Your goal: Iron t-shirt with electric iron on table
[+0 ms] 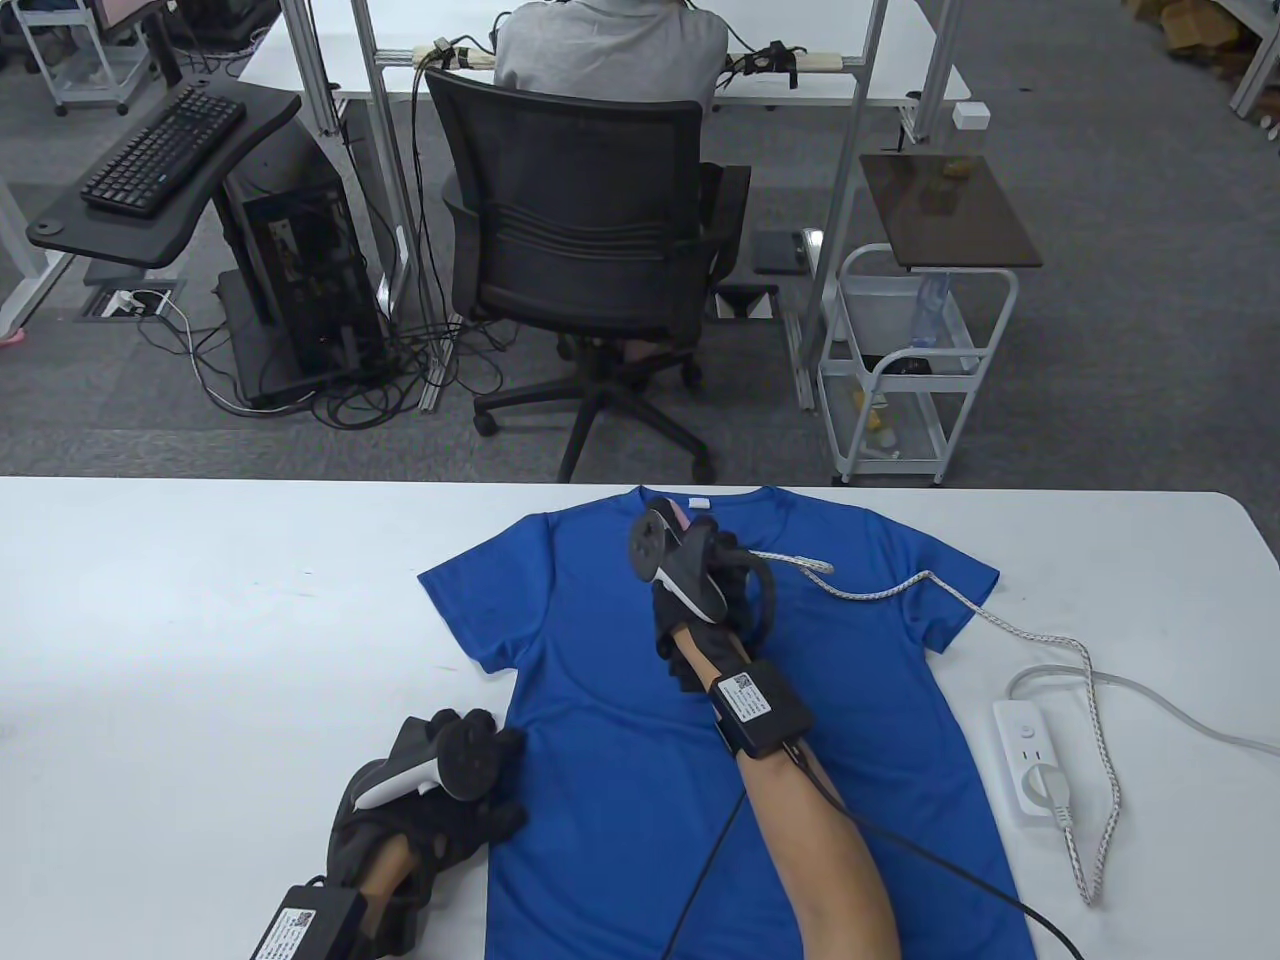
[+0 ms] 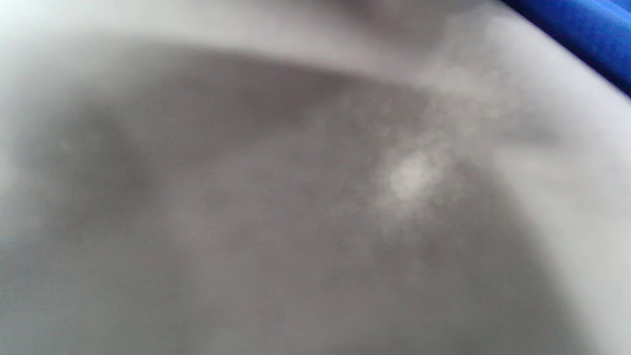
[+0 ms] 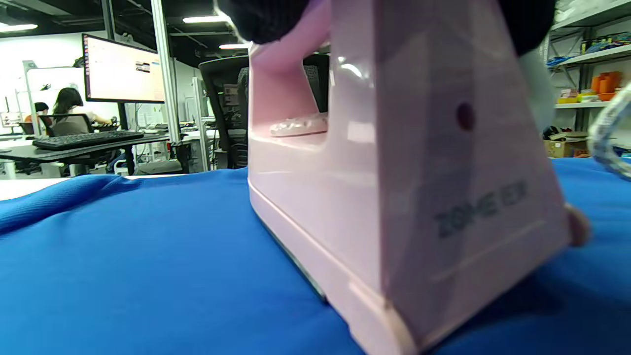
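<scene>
A blue t-shirt lies flat on the white table, collar toward the far edge. My right hand grips the handle of a pink iron that sits sole-down on the shirt's upper chest, just below the collar; in the table view only a pink tip shows past the hand. The iron's braided cord runs right. My left hand rests flat at the shirt's left side edge, fingers touching the fabric. The left wrist view is a blur of table with a strip of the shirt.
A white power strip with the iron's plug in it lies on the table right of the shirt. Beyond the far table edge are an office chair with a seated person, a white cart and a keyboard stand.
</scene>
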Demonstrator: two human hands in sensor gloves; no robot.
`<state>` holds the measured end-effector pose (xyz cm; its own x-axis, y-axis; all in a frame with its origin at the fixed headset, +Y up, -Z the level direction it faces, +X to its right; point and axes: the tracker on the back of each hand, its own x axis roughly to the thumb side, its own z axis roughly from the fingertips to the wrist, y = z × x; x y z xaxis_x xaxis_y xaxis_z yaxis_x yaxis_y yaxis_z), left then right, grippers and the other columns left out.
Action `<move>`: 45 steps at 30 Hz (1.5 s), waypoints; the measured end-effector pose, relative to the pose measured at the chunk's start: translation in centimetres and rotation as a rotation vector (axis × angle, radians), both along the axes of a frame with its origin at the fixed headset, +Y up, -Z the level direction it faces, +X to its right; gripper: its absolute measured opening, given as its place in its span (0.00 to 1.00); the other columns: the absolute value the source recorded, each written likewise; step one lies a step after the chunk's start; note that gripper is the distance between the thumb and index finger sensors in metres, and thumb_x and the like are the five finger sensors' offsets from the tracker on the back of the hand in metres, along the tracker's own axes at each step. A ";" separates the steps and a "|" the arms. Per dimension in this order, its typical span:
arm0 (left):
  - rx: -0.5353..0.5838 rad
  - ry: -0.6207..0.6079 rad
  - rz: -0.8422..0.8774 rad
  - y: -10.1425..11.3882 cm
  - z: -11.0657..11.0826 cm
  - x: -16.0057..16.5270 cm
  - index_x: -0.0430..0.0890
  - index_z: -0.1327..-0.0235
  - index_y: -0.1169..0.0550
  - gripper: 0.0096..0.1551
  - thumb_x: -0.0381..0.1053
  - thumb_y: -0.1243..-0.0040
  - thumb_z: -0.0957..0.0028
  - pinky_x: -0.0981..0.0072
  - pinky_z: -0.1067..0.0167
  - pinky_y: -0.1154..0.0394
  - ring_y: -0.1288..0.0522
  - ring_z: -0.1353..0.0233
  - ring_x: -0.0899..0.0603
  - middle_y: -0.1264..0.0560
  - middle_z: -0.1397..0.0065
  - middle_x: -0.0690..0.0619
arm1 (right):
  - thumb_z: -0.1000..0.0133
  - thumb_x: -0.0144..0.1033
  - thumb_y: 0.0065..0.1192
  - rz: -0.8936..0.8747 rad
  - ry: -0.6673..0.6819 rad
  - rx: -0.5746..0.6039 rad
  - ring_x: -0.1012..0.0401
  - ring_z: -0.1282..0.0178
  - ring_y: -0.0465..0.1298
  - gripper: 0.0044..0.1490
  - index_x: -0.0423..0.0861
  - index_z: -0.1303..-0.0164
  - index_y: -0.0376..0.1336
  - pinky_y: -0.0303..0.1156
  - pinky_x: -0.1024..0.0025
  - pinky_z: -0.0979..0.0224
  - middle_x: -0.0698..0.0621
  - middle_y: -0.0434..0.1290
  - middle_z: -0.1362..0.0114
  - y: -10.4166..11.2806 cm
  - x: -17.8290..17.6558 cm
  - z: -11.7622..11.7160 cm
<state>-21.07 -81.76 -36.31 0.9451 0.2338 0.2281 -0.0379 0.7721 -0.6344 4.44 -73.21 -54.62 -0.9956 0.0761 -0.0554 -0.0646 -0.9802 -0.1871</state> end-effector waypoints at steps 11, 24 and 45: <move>-0.003 -0.001 0.001 0.0 0.0 0.0 0.60 0.26 0.69 0.49 0.70 0.63 0.49 0.36 0.33 0.74 0.79 0.23 0.34 0.77 0.22 0.51 | 0.43 0.36 0.57 0.003 -0.103 0.024 0.43 0.40 0.76 0.35 0.63 0.24 0.55 0.73 0.46 0.38 0.37 0.68 0.23 -0.7 -0.3 -2.3; -0.009 0.001 0.003 0.0 0.1 -0.1 0.61 0.26 0.70 0.49 0.70 0.63 0.49 0.37 0.34 0.75 0.80 0.23 0.34 0.78 0.22 0.51 | 0.41 0.36 0.56 -0.004 -0.126 0.001 0.42 0.39 0.76 0.34 0.63 0.23 0.54 0.73 0.46 0.37 0.36 0.67 0.23 -0.6 -0.2 -3.5; -0.007 -0.002 -0.001 0.0 0.0 -0.1 0.61 0.26 0.70 0.49 0.70 0.63 0.49 0.36 0.33 0.75 0.80 0.23 0.34 0.78 0.22 0.51 | 0.42 0.35 0.56 -0.098 -0.058 -0.108 0.42 0.39 0.76 0.35 0.62 0.23 0.53 0.73 0.47 0.40 0.34 0.66 0.23 0.1 4.5 0.2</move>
